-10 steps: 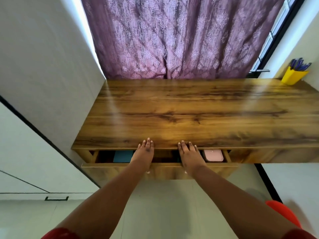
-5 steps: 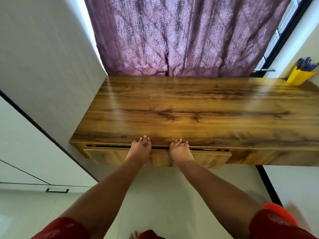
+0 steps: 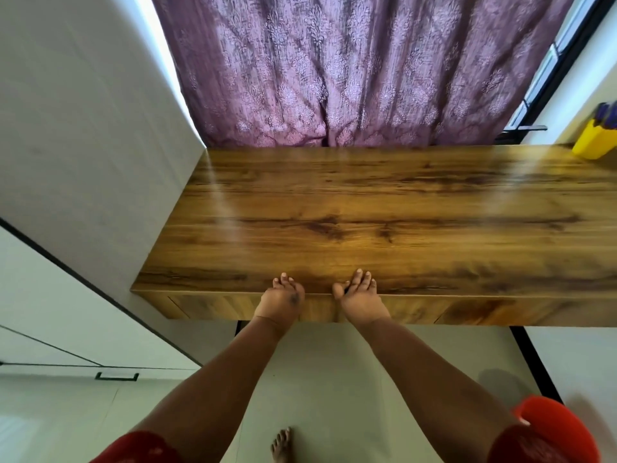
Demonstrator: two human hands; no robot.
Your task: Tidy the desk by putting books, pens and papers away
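The wooden desk (image 3: 384, 212) has a bare top. Its drawer front (image 3: 207, 304) sits flush under the front edge, pushed fully in. My left hand (image 3: 283, 297) presses flat against the drawer front, fingertips up over the desk edge. My right hand (image 3: 359, 295) presses beside it the same way, fingers straight. A yellow pen holder (image 3: 596, 142) with blue pens stands at the far right corner of the desk. Whatever lies inside the drawer is hidden.
A purple curtain (image 3: 350, 68) hangs behind the desk. A white wall and cabinet (image 3: 66, 162) close off the left side. A red stool (image 3: 561, 426) stands at the lower right on the pale floor. A bare foot (image 3: 282, 444) shows below.
The drawer, open a second ago with a teal item and a pink box visible, has been pushed shut by both hands. The hands moved forward with it.
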